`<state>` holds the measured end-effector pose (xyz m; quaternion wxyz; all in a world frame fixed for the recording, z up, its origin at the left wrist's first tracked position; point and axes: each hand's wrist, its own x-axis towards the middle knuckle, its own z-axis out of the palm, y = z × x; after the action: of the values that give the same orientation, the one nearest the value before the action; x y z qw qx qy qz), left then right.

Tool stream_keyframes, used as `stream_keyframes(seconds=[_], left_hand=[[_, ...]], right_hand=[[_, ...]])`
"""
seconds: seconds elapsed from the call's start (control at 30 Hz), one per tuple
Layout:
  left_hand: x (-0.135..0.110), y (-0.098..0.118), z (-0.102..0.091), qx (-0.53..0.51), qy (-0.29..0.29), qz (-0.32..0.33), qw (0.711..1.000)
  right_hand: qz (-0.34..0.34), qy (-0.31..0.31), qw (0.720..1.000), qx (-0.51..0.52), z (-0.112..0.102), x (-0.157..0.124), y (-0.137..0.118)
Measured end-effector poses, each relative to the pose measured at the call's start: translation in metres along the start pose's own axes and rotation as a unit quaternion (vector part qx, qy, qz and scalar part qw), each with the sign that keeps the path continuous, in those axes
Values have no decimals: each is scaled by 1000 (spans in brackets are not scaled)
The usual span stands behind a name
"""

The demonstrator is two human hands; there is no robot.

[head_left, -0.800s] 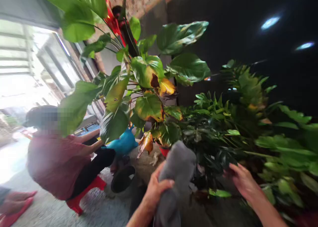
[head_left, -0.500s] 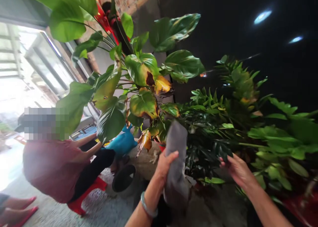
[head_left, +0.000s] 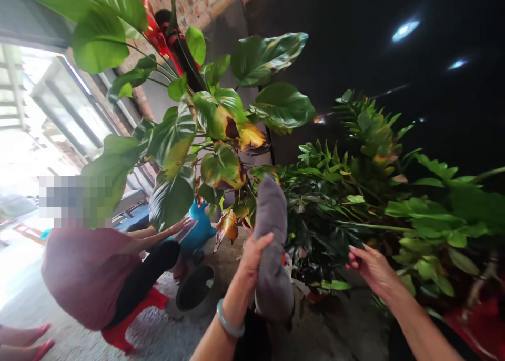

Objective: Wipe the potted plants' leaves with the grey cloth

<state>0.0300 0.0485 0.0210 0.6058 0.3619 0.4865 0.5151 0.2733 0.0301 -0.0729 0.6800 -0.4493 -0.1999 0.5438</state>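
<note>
A long grey soft cloth stands up from my left hand, folded and bent near its lower end. My left thumb lies across its front, and the other fingers are hidden behind it. On the right, my right hand has thumb and fingers pinched together at the tip of a dark green leaf. That leaf belongs to a dense, dark-leaved plant between and beyond my hands. A pale bangle circles my left wrist.
A tall broad-leaved plant with browned leaves rises ahead. At left, a person sits on a red stool beside a dark bucket and a blue object. More foliage and something red are at right.
The grey cloth has shifted slightly left and up with my left hand and turned a little. My right hand keeps its pinch at the leaf. The seated person's hand has moved forward.
</note>
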Motion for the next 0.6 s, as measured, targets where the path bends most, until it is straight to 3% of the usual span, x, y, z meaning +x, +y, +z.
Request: stream_keyframes(seconds=[0.1, 0.2, 0.27, 0.37, 0.43, 0.5, 0.6], left_hand=[[-22, -42, -5, 39, -118, -97, 988], [-49, -46, -23, 23, -143, -112, 983], [-52, -25, -30, 13, -101, -62, 993], [-31, 9, -24, -7, 5, 41, 999], [-13, 13, -14, -14, 47, 68, 996], [-5, -3, -4, 8, 11, 42, 999], [-16, -43, -1, 76, -136, -37, 987]], right_hand=[[1, -6, 1000, -25, 2, -2, 0], [3, -9, 999, -40, 1, -4, -3], [3, -12, 999, -41, 1, -5, -6], [1, -11, 999, -38, 2, -6, -8], [-5, -7, 999, -35, 4, -7, -8], [-12, -4, 999, -34, 5, -7, -8], [-9, 29, 998, -53, 4, -7, -8]])
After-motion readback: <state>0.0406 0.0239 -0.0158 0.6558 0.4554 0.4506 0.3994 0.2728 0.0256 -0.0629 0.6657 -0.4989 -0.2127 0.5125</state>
